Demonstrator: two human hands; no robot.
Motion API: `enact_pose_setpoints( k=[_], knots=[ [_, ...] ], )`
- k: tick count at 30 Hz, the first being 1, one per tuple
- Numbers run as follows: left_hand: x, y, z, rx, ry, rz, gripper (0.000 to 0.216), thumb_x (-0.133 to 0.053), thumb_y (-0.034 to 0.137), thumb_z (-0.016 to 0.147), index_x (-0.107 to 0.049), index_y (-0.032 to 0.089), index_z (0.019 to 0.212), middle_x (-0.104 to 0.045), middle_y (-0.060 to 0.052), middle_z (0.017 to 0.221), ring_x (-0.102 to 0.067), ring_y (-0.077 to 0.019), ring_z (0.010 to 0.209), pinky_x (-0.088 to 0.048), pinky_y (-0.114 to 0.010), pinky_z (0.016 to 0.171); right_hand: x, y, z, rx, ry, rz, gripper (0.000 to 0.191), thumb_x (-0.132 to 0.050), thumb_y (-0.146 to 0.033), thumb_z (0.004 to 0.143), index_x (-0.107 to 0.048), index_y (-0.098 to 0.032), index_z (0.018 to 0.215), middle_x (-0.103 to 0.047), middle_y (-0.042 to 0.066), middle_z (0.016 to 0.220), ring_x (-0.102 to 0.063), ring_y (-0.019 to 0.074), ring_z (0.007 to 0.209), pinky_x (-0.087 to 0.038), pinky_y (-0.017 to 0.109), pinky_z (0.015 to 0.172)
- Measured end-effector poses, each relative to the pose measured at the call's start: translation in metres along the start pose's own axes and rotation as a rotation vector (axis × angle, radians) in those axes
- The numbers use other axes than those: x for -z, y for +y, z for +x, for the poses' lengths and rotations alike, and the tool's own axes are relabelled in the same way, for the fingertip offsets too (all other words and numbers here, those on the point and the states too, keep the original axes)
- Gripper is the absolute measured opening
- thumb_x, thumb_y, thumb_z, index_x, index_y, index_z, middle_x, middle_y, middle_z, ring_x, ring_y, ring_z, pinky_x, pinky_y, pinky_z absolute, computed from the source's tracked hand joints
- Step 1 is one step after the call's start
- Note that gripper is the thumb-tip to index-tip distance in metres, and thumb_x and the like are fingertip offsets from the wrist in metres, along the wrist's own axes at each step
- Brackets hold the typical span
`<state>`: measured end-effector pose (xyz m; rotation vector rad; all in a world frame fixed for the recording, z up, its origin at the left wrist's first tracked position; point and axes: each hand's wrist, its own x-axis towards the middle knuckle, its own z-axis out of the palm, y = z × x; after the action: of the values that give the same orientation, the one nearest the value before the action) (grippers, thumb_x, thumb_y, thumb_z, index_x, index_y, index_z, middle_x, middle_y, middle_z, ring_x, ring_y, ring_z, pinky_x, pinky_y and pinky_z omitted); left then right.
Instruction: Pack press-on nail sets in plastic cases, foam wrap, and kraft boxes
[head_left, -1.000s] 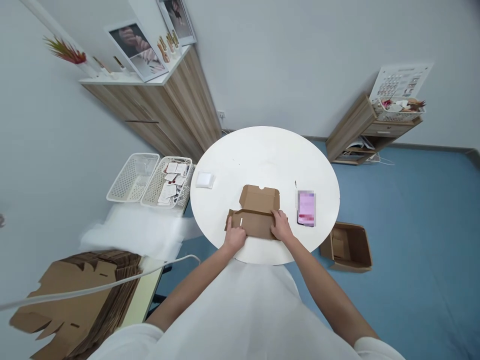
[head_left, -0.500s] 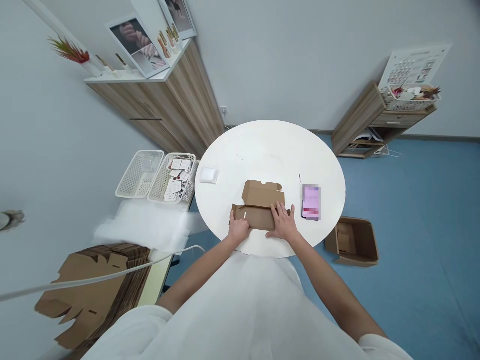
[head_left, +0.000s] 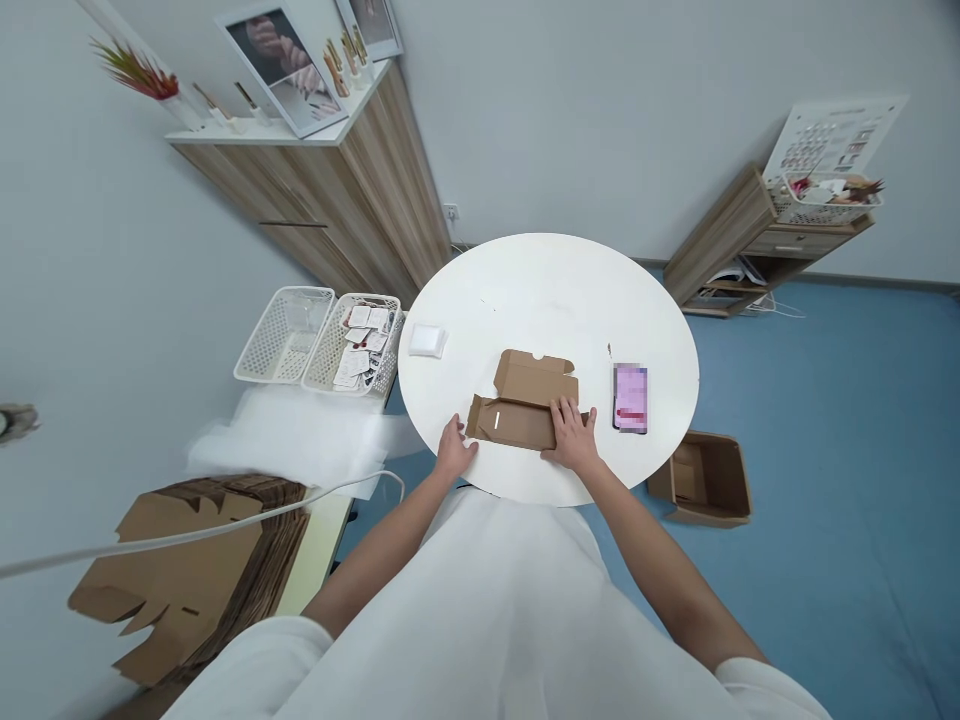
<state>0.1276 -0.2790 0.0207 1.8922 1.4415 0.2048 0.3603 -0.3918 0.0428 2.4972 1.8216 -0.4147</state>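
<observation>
A brown cardboard box (head_left: 521, 422), partly folded, lies on the white round table (head_left: 555, 290) with its lid flap spread away from me. My right hand (head_left: 574, 437) rests on the right end of the box, fingers stretched over its floor and side. Just off the left end, beside the folded end flap, my left hand (head_left: 454, 450) is at the table with thumb and fingers apart and nothing between them. A small white slot shows in the box floor near its left end.
Left on the table is a white packet (head_left: 427, 341); right, a phone (head_left: 630, 398). White baskets (head_left: 352, 345), foam sheeting (head_left: 277, 445) and stacked flat cardboard (head_left: 180, 570) stand to my left. An open carton (head_left: 701, 480) sits on the floor at right.
My left hand has come off the left part of the box and moved slightly left, its fingers opening. My right hand stays on the box. The view has shifted a little.
</observation>
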Motion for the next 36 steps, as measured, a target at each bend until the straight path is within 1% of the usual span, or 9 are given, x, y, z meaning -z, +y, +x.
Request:
enact_pose_setpoints(
  k=[5,8,11,15,21,23,26,31,36],
  knots=[
    [-0.005,0.014,0.016,-0.005,-0.013,-0.054,0.049,-0.055,0.026,0.072,-0.045,0.014,0.118,-0.06,-0.007,0.092,-0.057,-0.0172,0.086,-0.044,-0.029,0.076,-0.001,-0.005,-0.002,0.002,0.001,0.004,0.101,-0.064,-0.047,0.056,-0.009,-0.018,0.135,-0.018,0.014,0.141,-0.007,0.0307,0.13,0.005,0.06,0.097],
    [-0.006,0.02,0.017,-0.044,0.024,-0.049,0.036,-0.053,0.025,0.073,-0.053,0.015,0.108,-0.059,-0.007,0.092,-0.056,-0.0163,0.085,-0.043,-0.029,0.077,0.0,-0.007,-0.002,-0.017,-0.014,0.003,0.099,-0.064,-0.047,0.056,-0.01,-0.02,0.135,-0.017,0.015,0.141,-0.006,0.0318,0.131,0.004,0.06,0.096],
    [-0.007,0.024,0.014,-0.062,0.046,-0.085,0.036,-0.054,0.027,0.073,-0.052,0.015,0.107,-0.057,-0.008,0.099,-0.056,-0.0161,0.086,-0.043,-0.029,0.078,0.0,-0.008,-0.002,-0.034,-0.023,0.003,0.099,-0.065,-0.047,0.056,-0.011,-0.02,0.135,-0.015,0.015,0.141,-0.005,0.0329,0.131,0.002,0.06,0.096],
    [-0.009,0.032,0.006,-0.08,-0.032,-0.203,0.042,-0.054,0.029,0.074,-0.047,0.016,0.112,-0.055,-0.01,0.107,-0.057,-0.0145,0.083,-0.045,-0.027,0.072,-0.003,-0.009,-0.002,-0.032,-0.013,0.007,0.1,-0.066,-0.048,0.056,-0.013,-0.019,0.135,-0.016,0.017,0.141,-0.005,0.0337,0.13,0.0,0.061,0.096],
    [-0.008,0.044,0.0,-0.113,-0.095,-0.19,0.055,-0.059,0.045,0.068,-0.045,0.016,0.113,-0.052,-0.012,0.113,-0.055,-0.0171,0.088,-0.045,-0.027,0.072,-0.005,-0.011,-0.002,-0.022,0.011,0.004,0.102,-0.066,-0.05,0.054,-0.014,-0.017,0.135,-0.017,0.019,0.141,-0.005,0.034,0.13,0.002,0.061,0.096],
    [-0.008,0.046,0.003,-0.11,-0.105,-0.178,0.047,-0.052,0.044,0.074,-0.047,0.015,0.111,-0.054,-0.011,0.11,-0.056,-0.0163,0.086,-0.044,-0.028,0.073,-0.004,-0.012,-0.003,-0.02,0.001,0.001,0.103,-0.066,-0.05,0.054,-0.013,-0.017,0.136,-0.016,0.018,0.141,-0.004,0.0335,0.13,0.004,0.061,0.096],
    [-0.007,0.047,0.008,-0.075,-0.098,-0.126,0.033,-0.045,0.035,0.08,-0.049,0.015,0.105,-0.059,-0.009,0.102,-0.057,-0.0154,0.081,-0.043,-0.028,0.073,-0.003,-0.012,-0.004,-0.009,-0.024,-0.003,0.106,-0.066,-0.053,0.052,-0.01,-0.017,0.136,-0.012,0.017,0.142,0.0,0.0328,0.131,0.004,0.06,0.096],
    [-0.003,0.047,0.015,-0.028,-0.137,-0.007,0.021,-0.046,0.027,0.077,-0.053,0.017,0.093,-0.062,-0.005,0.09,-0.057,-0.0165,0.081,-0.041,-0.026,0.069,-0.004,-0.008,-0.004,0.038,-0.075,-0.024,0.119,-0.064,-0.062,0.045,-0.005,-0.015,0.137,-0.006,0.017,0.144,0.011,0.033,0.13,0.003,0.06,0.097],
    [0.0,0.051,0.019,-0.015,-0.178,0.135,0.014,-0.048,0.021,0.074,-0.053,0.017,0.086,-0.063,-0.004,0.083,-0.057,-0.0162,0.077,-0.039,-0.023,0.062,-0.006,-0.005,-0.004,0.071,-0.081,-0.061,0.121,-0.061,-0.066,0.046,-0.002,-0.014,0.137,-0.006,0.016,0.144,0.016,0.0338,0.129,0.004,0.061,0.097]
  ],
)
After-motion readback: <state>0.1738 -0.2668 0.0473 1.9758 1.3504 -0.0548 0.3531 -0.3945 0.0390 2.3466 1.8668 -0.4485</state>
